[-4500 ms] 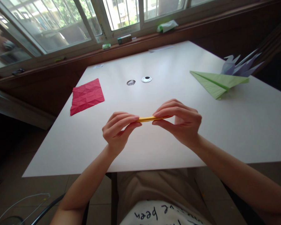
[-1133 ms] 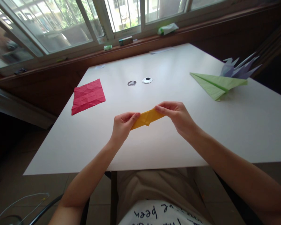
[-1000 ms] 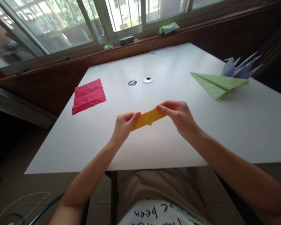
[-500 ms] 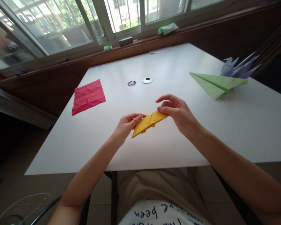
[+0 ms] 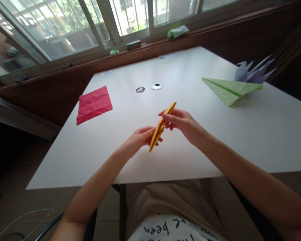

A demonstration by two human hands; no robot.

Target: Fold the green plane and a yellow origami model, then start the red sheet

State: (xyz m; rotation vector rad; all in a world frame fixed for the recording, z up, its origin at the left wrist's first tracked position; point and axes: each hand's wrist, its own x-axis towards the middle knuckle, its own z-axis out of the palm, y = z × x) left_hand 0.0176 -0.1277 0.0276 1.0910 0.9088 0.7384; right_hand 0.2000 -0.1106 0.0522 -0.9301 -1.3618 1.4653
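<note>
- Hands meet over the near middle of the white table, both on one folded yellow paper.
- Yellow paper is a long narrow folded piece, seen nearly edge-on, tilted steeply: its far tip points up and away, its near tip points down toward the person. It is held above the tabletop; whether the lower tip touches the table cannot be told.
- Left hand lies low, palm turned up, fingers drawn together and pinching the lower part of the yellow paper between thumb and fingertips.
- Right hand comes in from the right, fingers curled and pressed close, pinching the upper half of the yellow paper just below its far tip.
- Red creased sheet lies flat on the left of the table, well apart from the hands, its surface marked with a grid of fold lines.
- Green paper plane rests on the right of the table, and a pale purple folded figure with pointed wings stands just behind it, near the table's right edge.
- Two round cable holes sit in the middle of the table beyond the hands; what is inside them cannot be made out.
- Window sill past the table carries a small box, a small green item and a crumpled green-white wrapper.
</note>
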